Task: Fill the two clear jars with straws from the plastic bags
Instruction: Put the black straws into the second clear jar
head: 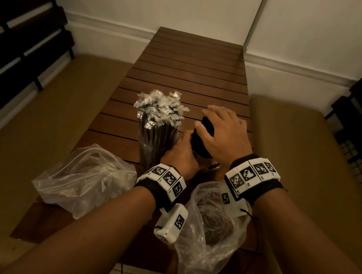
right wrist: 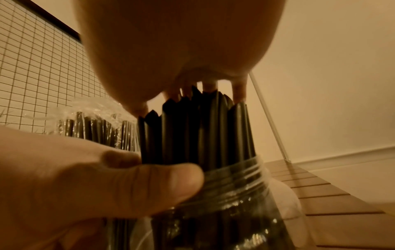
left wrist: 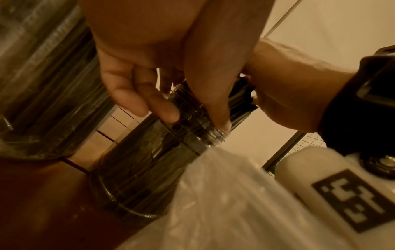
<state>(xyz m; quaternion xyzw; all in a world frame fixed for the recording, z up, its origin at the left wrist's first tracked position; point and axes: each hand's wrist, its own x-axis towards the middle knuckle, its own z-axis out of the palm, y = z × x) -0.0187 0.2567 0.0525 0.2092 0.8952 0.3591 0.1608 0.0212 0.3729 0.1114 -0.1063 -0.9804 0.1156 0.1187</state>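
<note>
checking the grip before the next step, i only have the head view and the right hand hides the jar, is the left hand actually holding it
Observer: Yes. In the left wrist view the left hand grips the jar at its threaded neck, thumb on one side, fingers on the other.
Operator: ok and is the right hand gripping the black straws
Observer: No. In the right wrist view the right hand is above the black straws. Its fingertips touch their cut tips and are not wrapped round the bundle.
</note>
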